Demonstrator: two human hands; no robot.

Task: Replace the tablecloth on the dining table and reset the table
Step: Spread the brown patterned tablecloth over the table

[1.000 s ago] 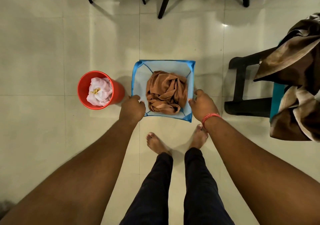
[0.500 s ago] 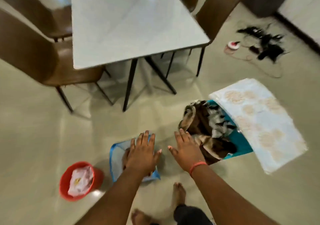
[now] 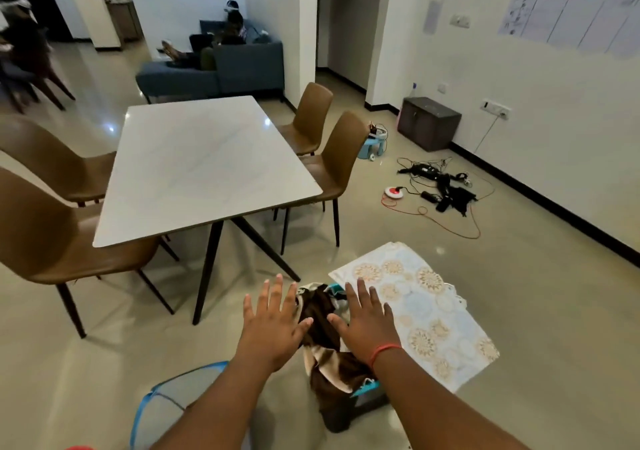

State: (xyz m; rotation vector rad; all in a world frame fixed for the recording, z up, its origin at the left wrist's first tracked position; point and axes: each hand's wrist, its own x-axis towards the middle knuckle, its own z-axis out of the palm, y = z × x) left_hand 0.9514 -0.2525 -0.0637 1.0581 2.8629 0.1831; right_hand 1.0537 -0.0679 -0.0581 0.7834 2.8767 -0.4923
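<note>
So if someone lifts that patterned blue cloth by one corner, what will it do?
The patterned cloth would probably droop, being thin fabric, though it lies oddly flat, so perhaps stiffer. It looks light. Overhanging the stool, it may slide off easily.

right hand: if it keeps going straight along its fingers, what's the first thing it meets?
Likely the patterned cloth: the right hand points its straight fingers up-frame over that cloth's near corner. Depth is unclear from one view.

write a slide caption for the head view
Both open hands, left and right, reach toward a brown cloth beside a patterned tablecloth, near the bare dining table.
</note>
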